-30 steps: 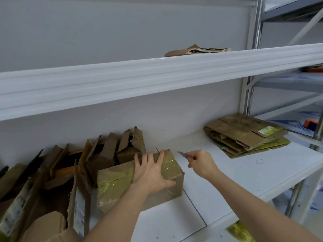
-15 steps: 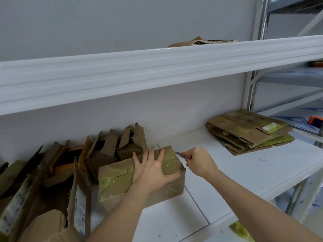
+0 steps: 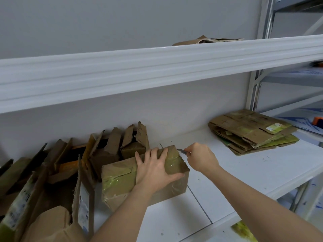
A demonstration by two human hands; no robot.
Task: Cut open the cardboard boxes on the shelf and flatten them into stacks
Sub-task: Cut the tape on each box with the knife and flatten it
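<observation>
**Two hands on taped box, blade at far top corner**

Two bare hands work one sealed cardboard box [image 3: 122, 182] sitting on white shelf [image 3: 244, 172], roughly centre-left, tape glossy over its top. Left hand [image 3: 155, 170] lies on box top near right end, fingers spread and draped toward far edge, thumb hooked over near top edge, pressing down. Right hand [image 3: 201, 159] just beside box's right end, fingers curled tight round a small knife [image 3: 182, 151]; thin grey blade points left, tip touching box's far right top corner.

Opened boxes [image 3: 61, 172] crowd left of sealed box and behind it, flaps upright or tilted, some labelled. Flattened stack [image 3: 251, 131] lies well apart to right on same shelf, green-yellow tape and a label showing. Upper shelf [image 3: 157, 67] carries more flat cardboard [image 3: 206, 40], mostly hidden by shelf's front edge. Orange item [image 3: 318, 121] at far right edge, too cropped to identify.
</observation>
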